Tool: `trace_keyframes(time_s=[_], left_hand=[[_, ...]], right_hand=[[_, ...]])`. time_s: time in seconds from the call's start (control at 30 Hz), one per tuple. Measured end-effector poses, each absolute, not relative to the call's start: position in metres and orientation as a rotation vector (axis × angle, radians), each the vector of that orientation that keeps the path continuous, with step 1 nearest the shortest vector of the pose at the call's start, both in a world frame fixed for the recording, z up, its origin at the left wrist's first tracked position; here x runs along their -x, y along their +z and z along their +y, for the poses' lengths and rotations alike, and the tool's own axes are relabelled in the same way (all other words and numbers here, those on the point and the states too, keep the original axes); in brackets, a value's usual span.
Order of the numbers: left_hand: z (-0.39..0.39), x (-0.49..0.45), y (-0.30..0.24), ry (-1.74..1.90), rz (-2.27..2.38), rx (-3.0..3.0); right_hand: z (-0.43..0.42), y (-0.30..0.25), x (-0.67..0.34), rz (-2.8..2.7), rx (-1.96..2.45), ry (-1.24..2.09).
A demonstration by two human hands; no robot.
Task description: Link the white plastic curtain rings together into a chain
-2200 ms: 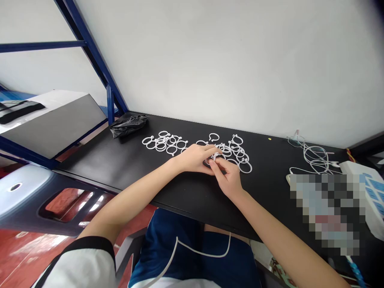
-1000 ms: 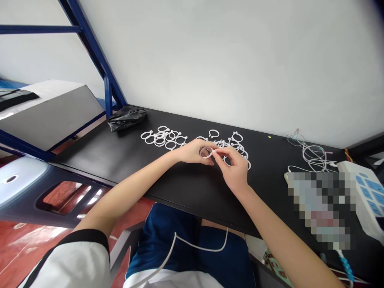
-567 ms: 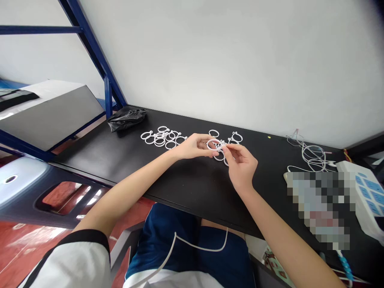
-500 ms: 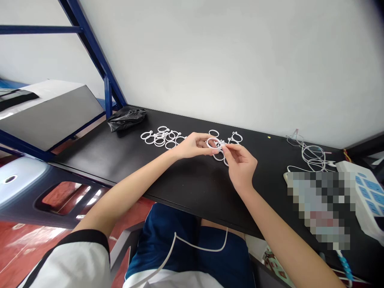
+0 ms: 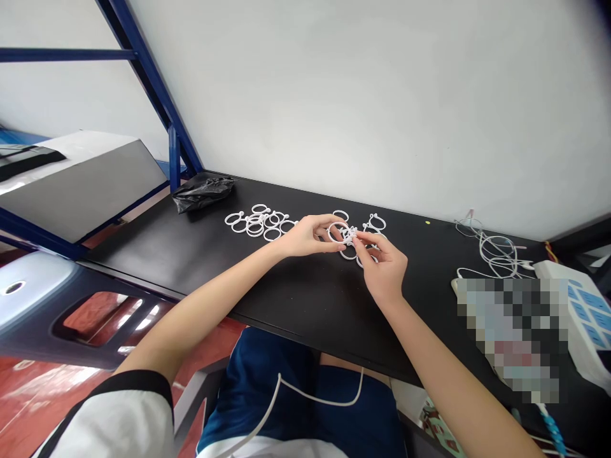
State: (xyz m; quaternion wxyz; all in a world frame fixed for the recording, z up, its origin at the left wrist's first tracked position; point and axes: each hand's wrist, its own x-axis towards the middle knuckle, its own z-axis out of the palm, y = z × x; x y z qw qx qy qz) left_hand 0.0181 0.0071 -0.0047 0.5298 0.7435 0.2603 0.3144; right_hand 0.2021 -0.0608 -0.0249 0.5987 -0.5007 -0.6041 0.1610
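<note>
Above the black table, my left hand (image 5: 316,235) grips a white curtain ring (image 5: 329,233) by its rim, thumb below and fingers behind. My right hand (image 5: 384,262) pinches at the small eyelet end of the same ring; the tiny piece between its fingertips is too small to make out. Several white rings (image 5: 377,221) lie behind and beneath my hands, partly covered by them. To the left of my left hand rests a loose pile of similar rings (image 5: 255,224) with small round eyelets.
A crumpled black plastic bag (image 5: 204,193) lies at the table's back left. On the right are tangled white cables (image 5: 499,251), a blurred-out phone-like object (image 5: 510,337) and a white power strip (image 5: 580,312). A blue metal frame (image 5: 165,108) rises at left; a white wall stands behind.
The held ring has tilted and stands more upright to my view. Both hands stay in nearly the same place, and the view has shifted slightly.
</note>
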Motion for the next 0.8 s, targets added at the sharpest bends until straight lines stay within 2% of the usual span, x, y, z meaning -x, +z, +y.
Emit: trace_keyframes(time_s=[0.8], left_hand=[[0.0029, -0.0175, -0.0031, 0.809, 0.705, -1.932]], right_hand=[[-0.0626, -0.0254, -0.2008, -1.441, 1.184, 0.324]])
